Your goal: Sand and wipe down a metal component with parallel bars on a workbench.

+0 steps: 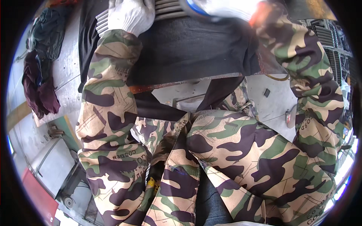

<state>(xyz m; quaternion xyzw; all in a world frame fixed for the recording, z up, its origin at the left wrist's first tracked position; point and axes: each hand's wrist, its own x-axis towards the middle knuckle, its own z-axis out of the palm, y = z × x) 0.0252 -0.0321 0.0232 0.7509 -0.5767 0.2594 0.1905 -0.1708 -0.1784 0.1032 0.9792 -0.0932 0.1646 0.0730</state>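
Grey ribbed metal piece (166, 9) under gloved left hand (130, 15), right hand (226, 8) blurred

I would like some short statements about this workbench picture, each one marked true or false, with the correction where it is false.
1. Both hands wear white knit gloves. True: the left hand and the right hand are gloved in white.
2. The left hand rests on a grey ribbed metal part. True.
3. The sleeves are plain blue. False: the sleeves have a green, tan and brown camouflage pattern.
4. A dark cloth covers the bench top under the arms. True.
5. The bundle of clothing lies to the person's right. False: it lies to the left, beside the bench.
6. The right hand is sharp and clearly empty. False: it is blurred at the top edge, near something blue.
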